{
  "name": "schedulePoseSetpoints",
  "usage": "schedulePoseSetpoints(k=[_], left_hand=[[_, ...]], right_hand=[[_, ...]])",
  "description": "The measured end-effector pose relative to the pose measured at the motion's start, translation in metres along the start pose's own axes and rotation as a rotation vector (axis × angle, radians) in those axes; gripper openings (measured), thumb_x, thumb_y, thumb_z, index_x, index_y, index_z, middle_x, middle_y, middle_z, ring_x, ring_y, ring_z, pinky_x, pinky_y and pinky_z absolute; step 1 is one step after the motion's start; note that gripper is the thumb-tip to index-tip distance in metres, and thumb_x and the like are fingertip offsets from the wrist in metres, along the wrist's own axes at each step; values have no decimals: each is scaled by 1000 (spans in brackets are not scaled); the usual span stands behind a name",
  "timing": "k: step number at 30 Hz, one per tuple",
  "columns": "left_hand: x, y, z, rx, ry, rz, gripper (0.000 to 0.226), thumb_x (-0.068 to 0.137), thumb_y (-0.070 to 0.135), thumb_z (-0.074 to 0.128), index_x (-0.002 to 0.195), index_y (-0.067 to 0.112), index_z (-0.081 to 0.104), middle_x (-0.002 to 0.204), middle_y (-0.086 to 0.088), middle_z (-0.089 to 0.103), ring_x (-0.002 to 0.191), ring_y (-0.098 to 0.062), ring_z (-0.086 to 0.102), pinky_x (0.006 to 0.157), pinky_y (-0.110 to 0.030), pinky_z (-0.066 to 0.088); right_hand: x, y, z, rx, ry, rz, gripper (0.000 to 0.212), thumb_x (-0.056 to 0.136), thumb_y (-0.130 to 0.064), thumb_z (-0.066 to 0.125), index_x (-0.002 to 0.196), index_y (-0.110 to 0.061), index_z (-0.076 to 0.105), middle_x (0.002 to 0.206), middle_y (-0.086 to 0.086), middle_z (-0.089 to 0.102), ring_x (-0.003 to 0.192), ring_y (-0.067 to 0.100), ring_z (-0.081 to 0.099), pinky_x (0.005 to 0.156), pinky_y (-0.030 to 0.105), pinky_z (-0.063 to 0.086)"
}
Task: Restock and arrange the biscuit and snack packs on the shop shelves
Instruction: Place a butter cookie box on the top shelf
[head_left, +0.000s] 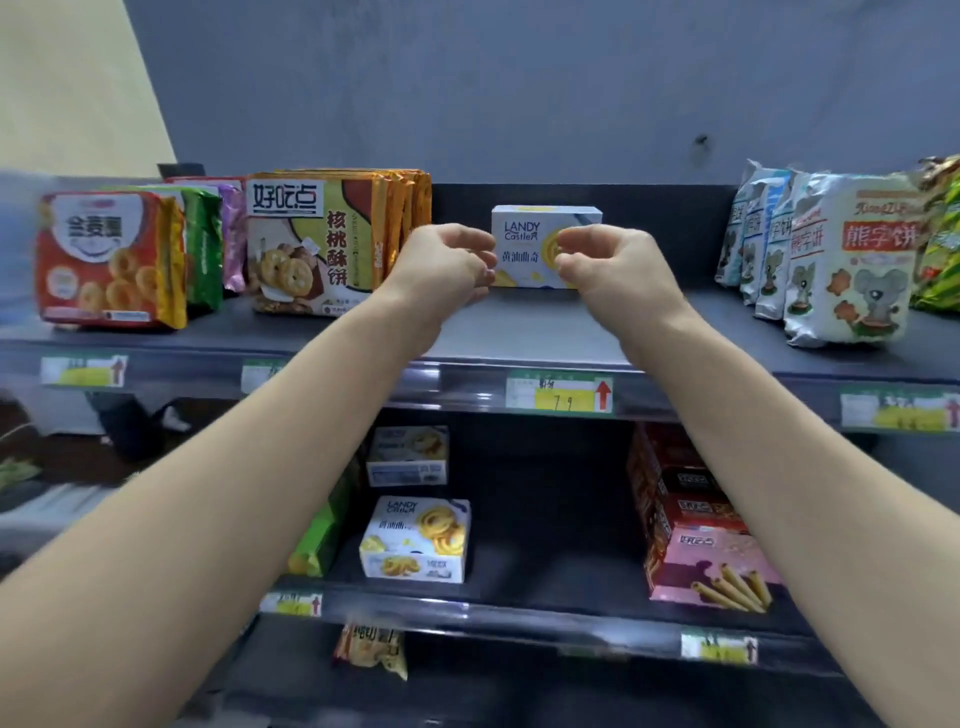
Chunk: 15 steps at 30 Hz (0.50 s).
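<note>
Box on upper shelf; packs left, bags right.

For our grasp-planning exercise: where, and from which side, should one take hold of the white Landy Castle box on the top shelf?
I would grip the white box by its two short ends, from the front: it stands upright, face outward, bare shelf on both sides, back panel behind.
</note>
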<state>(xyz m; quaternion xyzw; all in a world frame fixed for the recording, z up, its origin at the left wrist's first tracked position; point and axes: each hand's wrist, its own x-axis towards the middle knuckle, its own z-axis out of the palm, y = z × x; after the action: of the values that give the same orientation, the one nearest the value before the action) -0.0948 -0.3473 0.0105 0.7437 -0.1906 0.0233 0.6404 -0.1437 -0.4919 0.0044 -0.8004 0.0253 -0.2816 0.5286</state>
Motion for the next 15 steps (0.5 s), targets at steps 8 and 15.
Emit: schedulePoseSetpoints(k=[8,15], left_hand=[[-109,-1,6,10,-99,-59,25,91,-6,46,89,12,64,100,-12,65,93,-21,67,85,-31,57],[-146,-49,-20,151,-69,-270,22,92,-1,47,90,14,64,94,-6,65,91,-18,66,85,-31,55]], right_hand=[[-105,-9,-18,74,-177,4,14,90,-11,57,92,-19,68,98,3,69,98,15,64,89,30,53],[-144,37,20,-32,-328,175,17,88,-12,59,99,-17,71,101,2,69,101,16,63,96,38,50]])
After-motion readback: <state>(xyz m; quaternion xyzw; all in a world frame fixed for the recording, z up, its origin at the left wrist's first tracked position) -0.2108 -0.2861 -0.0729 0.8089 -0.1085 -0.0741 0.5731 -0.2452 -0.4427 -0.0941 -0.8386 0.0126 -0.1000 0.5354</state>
